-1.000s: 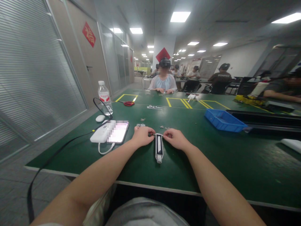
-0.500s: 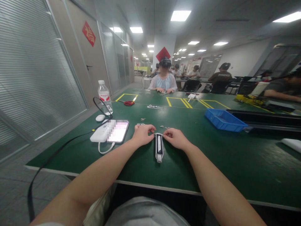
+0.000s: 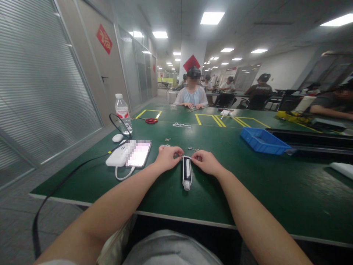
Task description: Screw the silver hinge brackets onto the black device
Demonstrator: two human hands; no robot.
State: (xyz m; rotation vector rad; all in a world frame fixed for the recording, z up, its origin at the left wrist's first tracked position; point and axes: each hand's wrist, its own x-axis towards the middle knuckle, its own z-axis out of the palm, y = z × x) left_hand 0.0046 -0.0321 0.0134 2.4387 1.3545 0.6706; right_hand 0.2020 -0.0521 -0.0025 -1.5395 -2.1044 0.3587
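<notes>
A long, narrow black piece with a white rim and a pale strip along its middle [image 3: 186, 173] lies on the green table, its near end pointing toward me. My left hand [image 3: 168, 158] is closed in a pinch at its far left corner. At the far right corner, my right hand [image 3: 206, 162] pinches with thumb and fingers curled. Exactly what sits between the fingertips is too small to make out. Small metal-looking parts [image 3: 190, 148] lie just beyond my hands. Another little group of parts [image 3: 167, 140] rests farther back, and a pale piece [image 3: 164, 146] is partly hidden behind my left hand.
Left of my arm are a phone [image 3: 140, 154], a white power bank [image 3: 117, 154] with a cable, and a water bottle [image 3: 123, 114]. Red-handled scissors [image 3: 151, 120] lie farther off. A blue tray [image 3: 263, 141] stands right. Across the table sits a person [image 3: 191, 96].
Almost nothing differs. Both hands keep their pinch at the far end of the narrow piece, with only a slight shift of the left fingers.
</notes>
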